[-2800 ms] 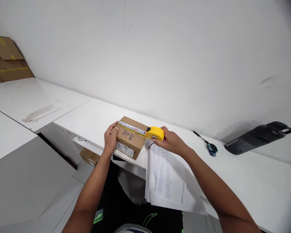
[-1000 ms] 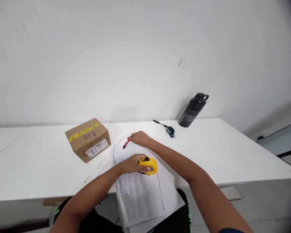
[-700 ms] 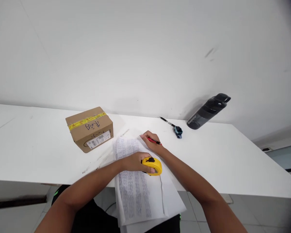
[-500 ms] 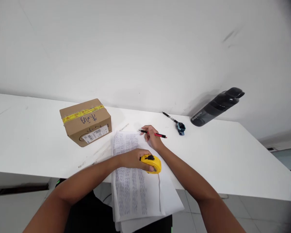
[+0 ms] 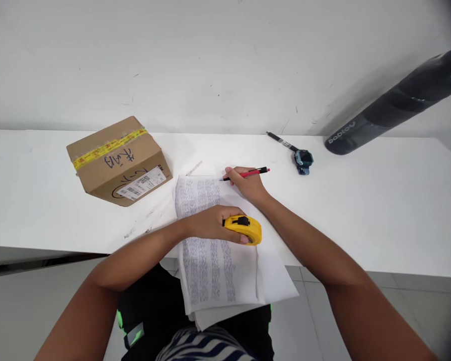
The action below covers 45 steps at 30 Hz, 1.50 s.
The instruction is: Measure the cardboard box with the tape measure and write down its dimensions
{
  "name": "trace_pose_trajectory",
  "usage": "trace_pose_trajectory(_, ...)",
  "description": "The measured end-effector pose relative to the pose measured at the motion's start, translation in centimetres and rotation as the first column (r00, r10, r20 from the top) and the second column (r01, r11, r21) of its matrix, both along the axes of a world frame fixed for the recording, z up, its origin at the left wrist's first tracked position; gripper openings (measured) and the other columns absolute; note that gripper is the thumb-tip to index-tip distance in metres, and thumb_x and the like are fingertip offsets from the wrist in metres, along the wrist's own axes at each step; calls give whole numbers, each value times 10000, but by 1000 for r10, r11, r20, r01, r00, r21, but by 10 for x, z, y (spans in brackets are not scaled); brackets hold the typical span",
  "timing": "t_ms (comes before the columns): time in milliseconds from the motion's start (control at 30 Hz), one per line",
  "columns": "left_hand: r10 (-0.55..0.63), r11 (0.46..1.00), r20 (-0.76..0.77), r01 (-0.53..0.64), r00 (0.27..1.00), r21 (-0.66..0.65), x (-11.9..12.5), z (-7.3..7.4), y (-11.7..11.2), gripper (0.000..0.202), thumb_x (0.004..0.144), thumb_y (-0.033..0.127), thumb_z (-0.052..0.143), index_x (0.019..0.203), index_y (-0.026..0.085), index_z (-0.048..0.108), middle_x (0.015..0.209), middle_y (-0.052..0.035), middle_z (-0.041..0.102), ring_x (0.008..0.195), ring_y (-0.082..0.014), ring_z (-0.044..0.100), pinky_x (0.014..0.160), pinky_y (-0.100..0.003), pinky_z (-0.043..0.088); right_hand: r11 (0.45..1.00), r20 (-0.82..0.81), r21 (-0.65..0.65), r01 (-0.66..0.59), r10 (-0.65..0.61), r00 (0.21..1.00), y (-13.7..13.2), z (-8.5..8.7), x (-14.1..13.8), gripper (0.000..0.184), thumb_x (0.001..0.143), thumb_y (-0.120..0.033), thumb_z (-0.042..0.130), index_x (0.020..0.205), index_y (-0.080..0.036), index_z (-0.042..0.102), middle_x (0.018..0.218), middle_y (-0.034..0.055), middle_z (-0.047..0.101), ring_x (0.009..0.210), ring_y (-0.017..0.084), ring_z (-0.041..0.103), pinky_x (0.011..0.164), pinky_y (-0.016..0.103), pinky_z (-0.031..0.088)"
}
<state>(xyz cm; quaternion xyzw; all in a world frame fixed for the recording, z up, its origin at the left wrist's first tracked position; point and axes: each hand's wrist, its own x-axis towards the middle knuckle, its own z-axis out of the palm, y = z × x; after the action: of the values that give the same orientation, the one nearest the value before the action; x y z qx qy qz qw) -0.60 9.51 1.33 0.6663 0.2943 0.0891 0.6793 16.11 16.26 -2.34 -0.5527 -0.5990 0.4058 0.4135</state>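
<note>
My left hand [image 5: 214,224] is closed round a yellow tape measure [image 5: 245,229] and rests with it on a stack of printed paper sheets [image 5: 214,255] that overhangs the table's front edge. My right hand [image 5: 248,184] grips a red and black pen [image 5: 248,173], its tip at the top right corner of the sheets. A small cardboard box [image 5: 116,160] with yellow tape, handwriting and a label stands to the left of the sheets, apart from both hands.
On the white table [image 5: 379,210], a black pen [image 5: 281,141] and a small blue watch [image 5: 302,160] lie near the wall at the back right. A dark water bottle [image 5: 394,108] stands at the far right.
The tape measure left the box and passed from my right hand to my left. My right hand picked up the red pen and brought it to the sheets.
</note>
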Motion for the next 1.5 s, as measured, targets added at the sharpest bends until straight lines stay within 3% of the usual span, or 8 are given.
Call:
trace_pose_trajectory(467,-14,1000,19,14,1000,12,-2,-4,-1,453,715,437,773,1085,215,639,985,-41,675,856,-168,627,707,-273,453,1000,-9,8,23,-23,1000,-1,3,0,365,836,-467,576,653,-184,715,563,1,562,615,149,524,615,289,427)
trace_pose_trajectory(767,-122,986,117,107,986,130,-2,-1,0,405,724,373,776,1099,239,703,1011,-39,690,925,-194,633,787,-295,477,1000,15,14,-9,9,1000,-1,0,1,368,850,-463,574,659,-181,713,569,-2,563,609,141,519,608,287,414)
trace_pose_trajectory(967,-132,990,149,124,980,62,-1,-7,0,434,704,340,797,1112,233,696,1034,-44,706,920,-187,649,799,-294,491,998,30,53,31,-33,999,-2,-4,4,353,851,-430,578,621,-185,686,534,-9,547,568,135,510,572,283,420)
trace_pose_trajectory(1167,-34,996,205,51,978,-75,-2,-13,7,435,701,351,797,1089,195,678,1008,-53,689,909,-178,645,775,-298,506,993,-10,95,70,-70,998,-2,-7,5,371,864,-466,572,646,-187,683,544,-8,566,560,125,520,573,277,442)
trace_pose_trajectory(1500,-26,992,214,52,976,-114,-3,-15,11,426,706,362,794,1070,176,673,941,-51,661,830,-153,624,717,-285,499,995,6,89,50,-51,999,-2,-6,6,393,862,-475,576,604,-189,651,537,-15,554,549,116,520,565,270,447)
